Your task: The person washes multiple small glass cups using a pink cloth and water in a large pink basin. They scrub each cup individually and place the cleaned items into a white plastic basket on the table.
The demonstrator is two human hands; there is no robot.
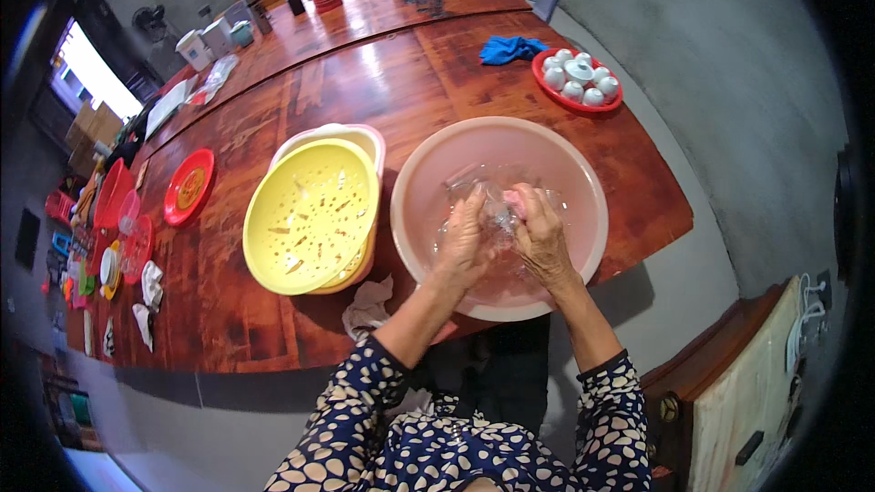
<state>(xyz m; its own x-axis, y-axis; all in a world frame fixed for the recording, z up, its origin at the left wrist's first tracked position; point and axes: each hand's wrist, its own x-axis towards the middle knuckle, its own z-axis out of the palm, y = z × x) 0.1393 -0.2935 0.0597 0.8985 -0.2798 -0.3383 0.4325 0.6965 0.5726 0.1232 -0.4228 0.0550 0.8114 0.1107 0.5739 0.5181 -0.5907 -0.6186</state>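
Observation:
Both my hands are over the water in a large pale pink basin (591,191) at the table's near right. My left hand (463,239) is closed around a small clear glass (497,210). In the fingers of my right hand (545,241) is a bunched pink cloth (517,201), pressed against the glass's right side. More clear glassware (467,175) lies in the water beyond my hands, its exact shape hard to make out.
Left of the basin, a yellow colander (310,210) rests on other basins. A red plate (605,107) of white cups and a blue cloth (510,50) lie far right. A crumpled cloth (369,302) is at the near edge; a red tray (202,164) sits left.

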